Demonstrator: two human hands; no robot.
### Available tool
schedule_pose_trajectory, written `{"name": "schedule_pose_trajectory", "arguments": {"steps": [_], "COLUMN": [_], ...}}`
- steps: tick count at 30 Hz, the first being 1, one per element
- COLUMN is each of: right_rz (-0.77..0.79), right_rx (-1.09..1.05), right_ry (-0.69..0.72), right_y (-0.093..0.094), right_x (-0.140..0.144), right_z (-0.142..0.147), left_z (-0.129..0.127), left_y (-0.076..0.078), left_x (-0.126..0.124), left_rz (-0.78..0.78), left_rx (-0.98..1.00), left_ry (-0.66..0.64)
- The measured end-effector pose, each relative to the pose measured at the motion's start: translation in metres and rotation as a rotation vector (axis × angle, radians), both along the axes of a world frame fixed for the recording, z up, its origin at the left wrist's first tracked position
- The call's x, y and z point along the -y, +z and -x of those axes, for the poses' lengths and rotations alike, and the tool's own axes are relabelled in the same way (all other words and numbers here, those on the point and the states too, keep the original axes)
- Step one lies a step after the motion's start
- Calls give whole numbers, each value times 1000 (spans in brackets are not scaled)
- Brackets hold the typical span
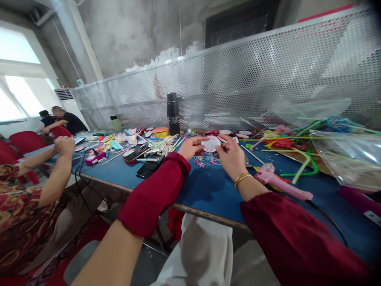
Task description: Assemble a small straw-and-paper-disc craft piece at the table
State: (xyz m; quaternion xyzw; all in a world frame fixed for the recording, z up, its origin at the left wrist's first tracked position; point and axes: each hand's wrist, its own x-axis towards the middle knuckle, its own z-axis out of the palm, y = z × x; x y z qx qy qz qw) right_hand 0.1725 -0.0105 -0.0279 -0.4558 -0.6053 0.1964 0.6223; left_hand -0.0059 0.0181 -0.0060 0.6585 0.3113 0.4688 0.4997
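Note:
Between my two hands, a small round white disc with a red rim point(211, 144) is held up over the blue table. My left hand point(191, 147) pinches its left edge with the fingers closed on it. On the opposite edge, my right hand point(231, 154) grips the disc between thumb and fingers. A scatter of small colourful loops point(205, 161) lies on the table just under the disc. Close to my right wrist rests a pink glue gun point(282, 183) with a black cord.
A black thermos point(173, 114) stands at the back before a perforated metal screen point(256, 75). Left of me lie a pile of pale sticks point(165, 145) and a black phone point(145, 170). Green and yellow pipe cleaners and plastic bags point(348, 155) cover the right. A co-worker's hands point(64, 145) are at far left.

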Motion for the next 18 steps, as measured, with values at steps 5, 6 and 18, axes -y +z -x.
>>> {"name": "schedule_pose_trajectory", "arguments": {"steps": [5, 6, 18], "right_rz": [13, 28, 121], "right_rx": [-34, -33, -78], "right_ry": [-80, -62, 39], "right_y": [0, 0, -1], "right_x": [-3, -3, -5], "right_z": [-2, -2, 0], "left_z": [-2, -2, -9], "left_y": [3, 3, 4], "left_x": [2, 1, 7], "left_rz": [-471, -558, -770], "left_rx": [-126, -153, -282], "left_ry": [51, 68, 49]}}
